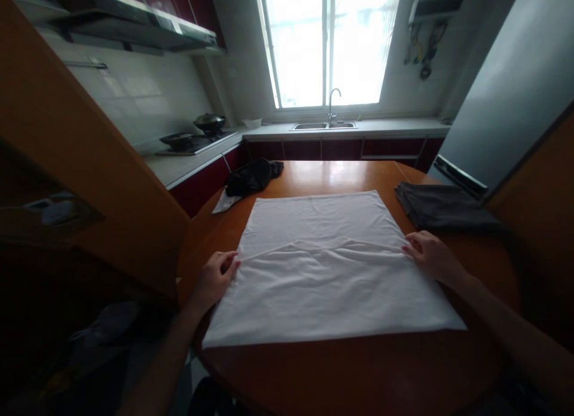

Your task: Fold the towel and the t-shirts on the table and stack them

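At 12 o'clock I have a two-pane window [296, 45], glaring white. Right below it I see a pale counter [394, 126] with a double sink [309, 127], a curved tap [330, 108] and dark red cupboards [300, 150] underneath. Toward 10 o'clock I make out a stove [197, 144] bearing two pans [210, 123], under a hood [147, 30], beside a shiny wall [134, 99]. At 1 o'clock a heater [437, 9] hangs high; at 2 I get a grey fridge [506, 99]. A shadowed wooden panel [112, 183] fills my 9 o'clock. The brown table [332, 174] in the middle shines at its 12 o'clock edge. Around 7 o'clock, the floor [197, 371] is mostly too dark to read.
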`<state>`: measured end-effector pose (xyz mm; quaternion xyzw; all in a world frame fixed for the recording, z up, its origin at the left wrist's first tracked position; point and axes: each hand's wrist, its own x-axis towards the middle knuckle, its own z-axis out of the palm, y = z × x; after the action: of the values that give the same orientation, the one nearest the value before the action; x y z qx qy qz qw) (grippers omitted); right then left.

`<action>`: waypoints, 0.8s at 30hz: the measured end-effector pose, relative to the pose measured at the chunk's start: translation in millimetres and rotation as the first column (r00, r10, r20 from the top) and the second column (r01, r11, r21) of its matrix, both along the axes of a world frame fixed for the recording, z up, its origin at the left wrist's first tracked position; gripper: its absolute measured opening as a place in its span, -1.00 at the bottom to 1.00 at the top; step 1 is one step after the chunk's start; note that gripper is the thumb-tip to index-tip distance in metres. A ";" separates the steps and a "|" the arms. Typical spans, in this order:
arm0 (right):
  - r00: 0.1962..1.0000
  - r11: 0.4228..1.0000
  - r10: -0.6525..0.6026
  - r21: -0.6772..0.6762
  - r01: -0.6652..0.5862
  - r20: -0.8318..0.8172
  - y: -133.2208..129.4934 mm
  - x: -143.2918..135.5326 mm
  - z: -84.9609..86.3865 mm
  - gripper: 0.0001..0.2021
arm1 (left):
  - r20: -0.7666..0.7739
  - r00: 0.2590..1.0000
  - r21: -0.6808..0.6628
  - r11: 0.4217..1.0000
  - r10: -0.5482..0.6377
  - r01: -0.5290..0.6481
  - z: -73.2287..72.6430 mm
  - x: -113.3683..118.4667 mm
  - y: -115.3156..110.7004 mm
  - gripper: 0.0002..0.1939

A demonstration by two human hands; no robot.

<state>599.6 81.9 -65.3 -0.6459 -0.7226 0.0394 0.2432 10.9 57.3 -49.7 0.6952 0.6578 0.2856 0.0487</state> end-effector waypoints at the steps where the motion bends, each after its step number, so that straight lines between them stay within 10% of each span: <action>1: 0.999 0.998 -0.026 0.060 0.023 0.045 -4.5 -5.3 0.1 -0.61 | -0.045 0.999 0.033 0.999 -0.014 0.016 2.0 3.0 -1.9 -0.52; 8: 0.979 0.994 0.110 -0.003 -0.111 0.173 -40.6 -55.9 -16.6 -0.37 | -0.301 0.898 -0.123 0.947 -0.321 0.297 -0.5 35.9 -25.2 -0.40; 18: 0.968 0.996 0.039 -0.090 -0.017 0.247 -46.2 -65.0 -19.1 -0.24 | -0.395 0.864 -0.302 0.932 -0.313 0.200 -11.9 30.8 -23.2 -0.34; 24: 0.945 0.962 0.254 -0.154 -0.225 0.205 -65.3 -108.2 -7.6 -0.32 | -0.427 0.847 -0.199 0.947 -0.316 0.253 -0.6 56.8 -33.4 -0.35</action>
<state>491.4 16.6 -72.9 -0.5680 -0.8143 0.0424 0.1121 67.6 23.8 -50.3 0.8274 0.5582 0.0599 -0.0172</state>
